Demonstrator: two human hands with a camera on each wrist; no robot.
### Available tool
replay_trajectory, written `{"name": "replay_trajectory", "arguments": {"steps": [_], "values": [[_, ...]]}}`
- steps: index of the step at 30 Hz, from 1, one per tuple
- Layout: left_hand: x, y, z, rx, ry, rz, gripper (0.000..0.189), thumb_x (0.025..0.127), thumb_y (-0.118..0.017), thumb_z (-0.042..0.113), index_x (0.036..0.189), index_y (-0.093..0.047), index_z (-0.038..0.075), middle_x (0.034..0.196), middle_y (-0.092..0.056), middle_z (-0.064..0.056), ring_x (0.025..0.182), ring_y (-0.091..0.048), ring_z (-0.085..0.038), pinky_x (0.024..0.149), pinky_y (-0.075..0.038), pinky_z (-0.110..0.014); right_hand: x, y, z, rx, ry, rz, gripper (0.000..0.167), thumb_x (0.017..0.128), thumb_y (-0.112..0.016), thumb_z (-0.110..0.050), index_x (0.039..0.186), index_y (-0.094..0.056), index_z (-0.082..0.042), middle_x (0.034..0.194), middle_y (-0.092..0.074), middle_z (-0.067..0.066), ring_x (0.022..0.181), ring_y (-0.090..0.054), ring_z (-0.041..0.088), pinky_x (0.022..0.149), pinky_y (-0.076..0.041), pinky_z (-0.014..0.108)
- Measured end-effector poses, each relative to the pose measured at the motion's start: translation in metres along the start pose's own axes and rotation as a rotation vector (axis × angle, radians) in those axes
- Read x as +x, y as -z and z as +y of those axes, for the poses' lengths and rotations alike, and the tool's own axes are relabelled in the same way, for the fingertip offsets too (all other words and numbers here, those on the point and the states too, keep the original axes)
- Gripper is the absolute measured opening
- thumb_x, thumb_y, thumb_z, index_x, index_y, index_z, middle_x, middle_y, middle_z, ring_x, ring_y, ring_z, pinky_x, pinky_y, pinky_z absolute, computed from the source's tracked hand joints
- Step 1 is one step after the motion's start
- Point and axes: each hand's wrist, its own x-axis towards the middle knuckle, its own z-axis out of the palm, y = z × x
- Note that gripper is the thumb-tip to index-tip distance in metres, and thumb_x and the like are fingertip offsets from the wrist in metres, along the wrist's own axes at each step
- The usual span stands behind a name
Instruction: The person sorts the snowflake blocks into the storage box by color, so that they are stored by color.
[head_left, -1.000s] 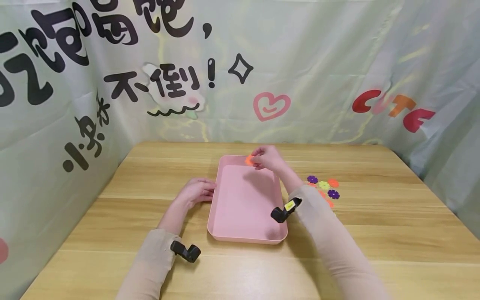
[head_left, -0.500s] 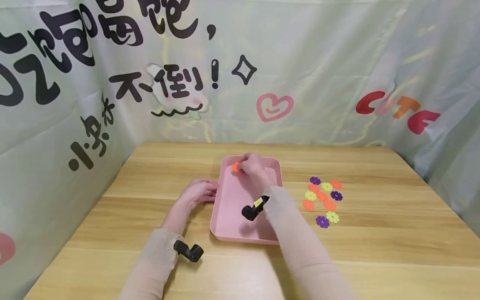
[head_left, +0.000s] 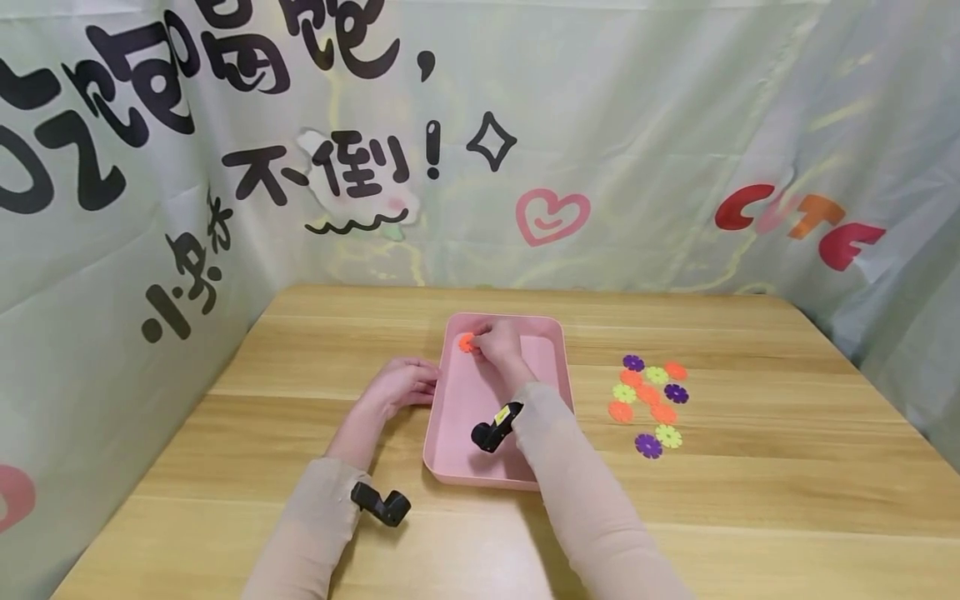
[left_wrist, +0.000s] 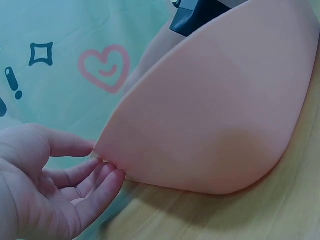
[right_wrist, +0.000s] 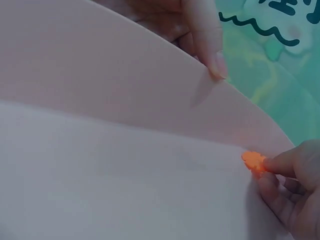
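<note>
A shallow pink tray (head_left: 480, 433) lies on the wooden table. My left hand (head_left: 402, 386) is at its left side. In the left wrist view one digit of that hand (left_wrist: 55, 185) meets the rim and the other fingertips lie against the outer wall; a fingertip laps over the rim in the right wrist view. Inside the tray, near the far left corner, my right hand (head_left: 498, 343) pinches an orange flower-shaped plastic disc (right_wrist: 254, 161) between thumb and fingers. The disc is held close over the tray floor.
Right of the tray lies a loose group of notched plastic discs: several orange ones (head_left: 620, 412), purple ones such as the nearest purple disc (head_left: 648, 446), and yellow-green ones like the front yellow-green disc (head_left: 668, 436). A printed curtain (head_left: 637, 150) hangs around the table.
My right hand has carried the orange disc from above the tray's far rim leftward and down into the far left corner. The left hand keeps its place at the tray's side.
</note>
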Motion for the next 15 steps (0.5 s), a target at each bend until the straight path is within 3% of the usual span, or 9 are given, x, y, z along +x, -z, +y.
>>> {"name": "replay_trajectory", "arguments": {"steps": [9,15], "values": [[-0.0009,-0.0014,0.0000,0.010,-0.005,-0.013,0.023,0.088,-0.052,-0.002,0.106,-0.050,-0.016,0.072,-0.059,-0.007,0.064,-0.059,-0.014,0.062,-0.053,-0.026,-0.0008,-0.0005,0.0012,-0.068,0.015,0.010,0.005,0.081,-0.062,0.004,0.085,-0.065,0.007,0.062,-0.059,0.008,0.048,-0.050,0.010,0.045,-0.044,0.019],[0.0000,-0.0005,0.0003,0.018,-0.013,-0.018,0.026,0.088,-0.052,-0.002,0.109,-0.049,-0.018,0.075,-0.060,-0.008,0.066,-0.059,-0.014,0.064,-0.053,-0.026,-0.0015,0.0067,-0.0025,0.013,0.008,-0.051,0.008,0.083,-0.060,0.004,0.090,-0.064,0.006,0.067,-0.056,0.007,0.054,-0.050,0.014,0.050,-0.044,0.021]]}}
